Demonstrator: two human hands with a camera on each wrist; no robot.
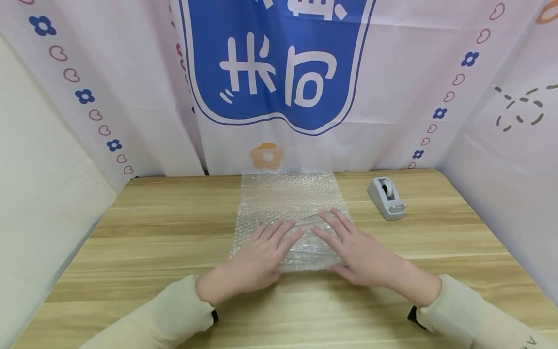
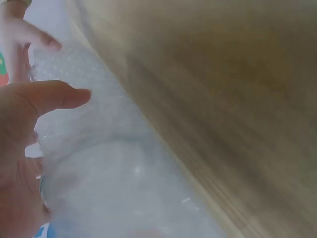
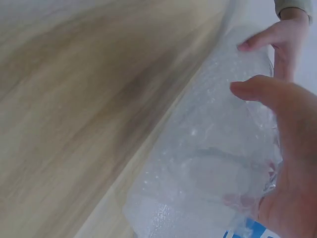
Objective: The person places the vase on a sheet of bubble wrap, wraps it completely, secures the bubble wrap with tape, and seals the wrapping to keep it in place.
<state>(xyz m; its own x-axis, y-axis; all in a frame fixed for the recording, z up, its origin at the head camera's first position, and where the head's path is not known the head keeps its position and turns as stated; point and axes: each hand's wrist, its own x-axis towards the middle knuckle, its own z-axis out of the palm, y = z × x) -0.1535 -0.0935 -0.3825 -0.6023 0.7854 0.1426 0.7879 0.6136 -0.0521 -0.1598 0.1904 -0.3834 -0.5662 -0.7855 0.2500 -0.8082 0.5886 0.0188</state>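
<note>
A sheet of bubble wrap (image 1: 289, 194) lies on the wooden table, its far part reaching up against the back curtain. At its near end the wrap is folded over a clear, rounded bundle (image 1: 307, 249); what is inside cannot be made out. My left hand (image 1: 257, 254) rests on the bundle's left part with fingers extended over the top. From the right, my right hand (image 1: 359, 254) lies on it in the same way, fingers spread. Both wrist views show a straight thumb (image 2: 64, 95) along the near side of the bubble wrap (image 3: 198, 163).
A grey tape dispenser (image 1: 386, 198) stands on the table right of the wrap. The wooden tabletop (image 1: 165, 218) extends on both sides. A printed curtain (image 1: 144, 97) hangs along the table's back edge, and pale walls (image 1: 35, 194) flank it.
</note>
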